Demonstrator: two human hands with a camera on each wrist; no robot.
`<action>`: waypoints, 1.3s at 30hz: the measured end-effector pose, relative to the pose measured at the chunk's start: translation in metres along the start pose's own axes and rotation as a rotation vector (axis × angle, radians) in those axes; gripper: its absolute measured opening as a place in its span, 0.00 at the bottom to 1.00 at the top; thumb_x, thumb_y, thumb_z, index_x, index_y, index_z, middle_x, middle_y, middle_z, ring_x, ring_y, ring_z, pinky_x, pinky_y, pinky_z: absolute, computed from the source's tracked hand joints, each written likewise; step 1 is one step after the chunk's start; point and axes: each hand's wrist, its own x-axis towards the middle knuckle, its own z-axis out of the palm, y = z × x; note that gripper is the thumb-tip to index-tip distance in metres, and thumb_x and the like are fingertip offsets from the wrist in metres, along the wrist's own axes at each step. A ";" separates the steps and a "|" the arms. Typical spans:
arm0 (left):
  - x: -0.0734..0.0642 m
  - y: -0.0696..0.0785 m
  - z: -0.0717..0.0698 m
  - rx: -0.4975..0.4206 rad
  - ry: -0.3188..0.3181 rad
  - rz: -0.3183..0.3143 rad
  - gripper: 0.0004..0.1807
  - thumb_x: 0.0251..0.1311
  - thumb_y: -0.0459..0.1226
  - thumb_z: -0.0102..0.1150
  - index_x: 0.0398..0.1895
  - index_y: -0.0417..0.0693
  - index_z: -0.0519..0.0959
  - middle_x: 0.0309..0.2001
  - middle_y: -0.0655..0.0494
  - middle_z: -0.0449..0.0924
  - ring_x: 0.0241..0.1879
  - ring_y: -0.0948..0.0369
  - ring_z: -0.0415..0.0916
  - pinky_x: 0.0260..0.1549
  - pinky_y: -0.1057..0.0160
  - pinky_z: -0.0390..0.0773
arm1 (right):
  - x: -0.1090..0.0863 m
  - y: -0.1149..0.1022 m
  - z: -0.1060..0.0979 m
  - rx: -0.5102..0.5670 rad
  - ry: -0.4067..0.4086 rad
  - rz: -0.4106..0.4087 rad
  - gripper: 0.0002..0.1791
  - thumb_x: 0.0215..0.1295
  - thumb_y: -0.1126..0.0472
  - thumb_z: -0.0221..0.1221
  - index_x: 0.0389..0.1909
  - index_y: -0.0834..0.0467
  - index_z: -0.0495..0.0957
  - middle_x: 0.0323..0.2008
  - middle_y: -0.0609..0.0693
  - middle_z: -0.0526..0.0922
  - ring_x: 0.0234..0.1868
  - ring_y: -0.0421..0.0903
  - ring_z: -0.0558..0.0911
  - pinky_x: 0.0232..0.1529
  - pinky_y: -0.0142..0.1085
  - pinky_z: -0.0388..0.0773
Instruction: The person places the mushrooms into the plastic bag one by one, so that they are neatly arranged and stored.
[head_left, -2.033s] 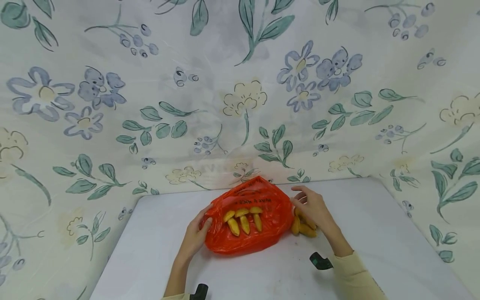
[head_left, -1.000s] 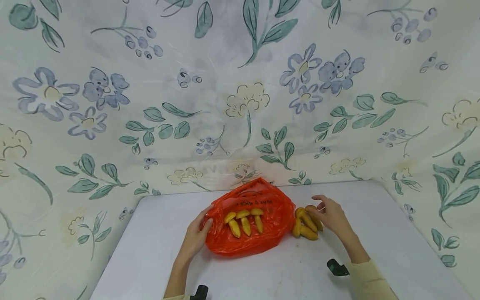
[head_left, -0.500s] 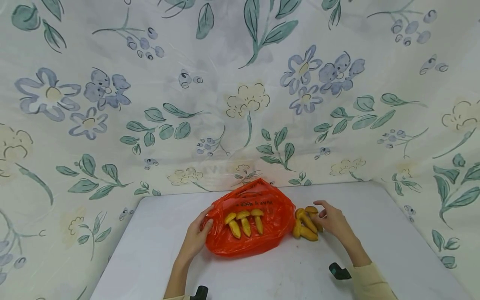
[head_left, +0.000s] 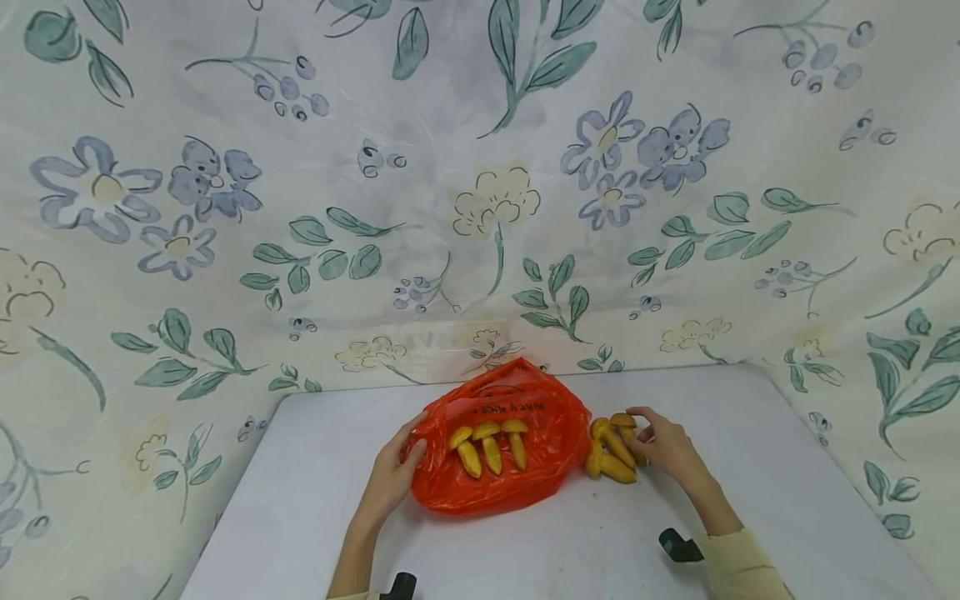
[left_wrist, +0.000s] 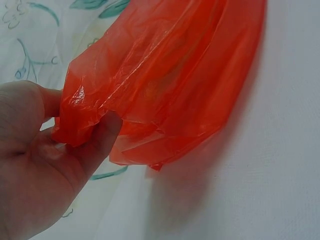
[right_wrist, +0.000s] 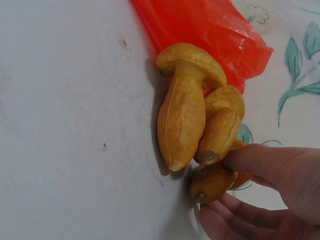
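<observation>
My left hand pinches the left edge of a red plastic bag, thumb over the film and fingers behind it in the left wrist view. Three yellow-brown mushrooms lie side by side on the bag, caps toward the back. Just right of the bag is a small pile of similar mushrooms. At the pile's right side, my right hand has its thumb and fingers around the stem of one mushroom. That mushroom's cap is largely hidden in the right wrist view.
The white table carries a few small dark crumbs. Behind it rises a floral-patterned sheet, which also runs along both sides. Black camera mounts sit at my wrists.
My right hand has moved from the bag's right edge to the far side of the mushroom pile and lowered onto one mushroom. The left hand keeps its hold on the bag.
</observation>
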 end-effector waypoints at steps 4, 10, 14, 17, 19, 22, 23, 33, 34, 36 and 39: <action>0.000 0.000 0.000 -0.002 -0.002 -0.004 0.26 0.73 0.35 0.48 0.72 0.58 0.64 0.72 0.50 0.65 0.72 0.48 0.63 0.67 0.47 0.69 | 0.000 0.002 0.001 0.001 0.000 0.003 0.29 0.63 0.61 0.63 0.64 0.60 0.68 0.32 0.54 0.81 0.27 0.43 0.76 0.27 0.32 0.77; 0.000 -0.001 0.000 -0.007 -0.006 0.010 0.26 0.73 0.35 0.48 0.72 0.57 0.64 0.72 0.50 0.66 0.72 0.48 0.63 0.67 0.47 0.68 | 0.002 0.002 0.002 0.011 -0.009 0.035 0.29 0.63 0.61 0.63 0.64 0.60 0.68 0.32 0.54 0.82 0.27 0.44 0.76 0.29 0.34 0.80; 0.000 -0.001 0.000 -0.016 -0.010 0.014 0.26 0.73 0.34 0.48 0.72 0.57 0.64 0.72 0.50 0.65 0.72 0.48 0.64 0.67 0.48 0.68 | 0.003 0.004 0.002 0.013 -0.010 0.043 0.29 0.63 0.61 0.63 0.64 0.60 0.68 0.32 0.54 0.82 0.27 0.44 0.77 0.30 0.34 0.80; 0.000 -0.001 0.000 -0.023 -0.011 0.007 0.26 0.72 0.34 0.48 0.72 0.58 0.64 0.72 0.50 0.65 0.72 0.49 0.64 0.67 0.48 0.68 | 0.003 0.005 0.003 0.017 -0.011 0.044 0.29 0.63 0.61 0.63 0.64 0.60 0.67 0.33 0.54 0.82 0.27 0.44 0.77 0.30 0.34 0.81; 0.000 -0.001 -0.001 -0.028 -0.013 0.006 0.27 0.72 0.34 0.48 0.73 0.58 0.64 0.72 0.50 0.65 0.72 0.49 0.63 0.67 0.48 0.68 | 0.003 0.005 0.003 0.019 -0.012 0.043 0.29 0.63 0.60 0.63 0.64 0.60 0.67 0.33 0.54 0.83 0.27 0.43 0.77 0.30 0.34 0.81; 0.001 0.000 -0.001 -0.034 -0.014 0.007 0.27 0.72 0.33 0.48 0.73 0.57 0.64 0.72 0.50 0.66 0.71 0.49 0.64 0.67 0.48 0.68 | 0.003 0.005 0.002 0.018 -0.010 0.038 0.29 0.64 0.61 0.63 0.64 0.60 0.67 0.33 0.54 0.83 0.27 0.43 0.78 0.30 0.34 0.82; 0.001 0.000 -0.001 -0.034 -0.015 0.007 0.27 0.72 0.33 0.48 0.72 0.57 0.64 0.72 0.49 0.66 0.72 0.49 0.64 0.67 0.48 0.68 | 0.003 0.005 0.002 0.017 -0.009 0.036 0.29 0.64 0.61 0.63 0.64 0.60 0.67 0.33 0.54 0.83 0.27 0.43 0.78 0.30 0.34 0.82; 0.002 0.002 -0.002 -0.032 -0.022 0.003 0.26 0.73 0.33 0.47 0.72 0.57 0.64 0.72 0.49 0.66 0.72 0.49 0.63 0.68 0.48 0.67 | 0.002 0.005 0.002 0.015 -0.005 0.038 0.29 0.64 0.60 0.63 0.64 0.60 0.68 0.33 0.54 0.83 0.28 0.44 0.78 0.30 0.35 0.82; 0.002 0.002 -0.002 -0.031 -0.022 0.004 0.26 0.73 0.33 0.47 0.72 0.57 0.64 0.72 0.49 0.66 0.72 0.49 0.64 0.68 0.48 0.68 | 0.002 0.005 0.001 0.017 -0.005 0.038 0.29 0.64 0.60 0.63 0.64 0.60 0.68 0.33 0.54 0.83 0.28 0.44 0.78 0.30 0.35 0.82; 0.002 0.002 -0.002 -0.032 -0.022 0.002 0.26 0.73 0.33 0.47 0.72 0.57 0.64 0.72 0.49 0.66 0.71 0.49 0.64 0.67 0.48 0.68 | 0.001 0.004 0.001 0.020 -0.005 0.038 0.29 0.64 0.60 0.63 0.64 0.60 0.68 0.33 0.55 0.83 0.28 0.44 0.78 0.31 0.35 0.82; 0.002 0.002 -0.001 -0.028 -0.022 -0.002 0.26 0.73 0.33 0.47 0.73 0.57 0.64 0.72 0.49 0.65 0.71 0.49 0.64 0.67 0.48 0.69 | 0.001 0.003 0.000 0.023 -0.004 0.039 0.29 0.64 0.60 0.63 0.64 0.60 0.67 0.34 0.55 0.83 0.28 0.44 0.78 0.31 0.35 0.82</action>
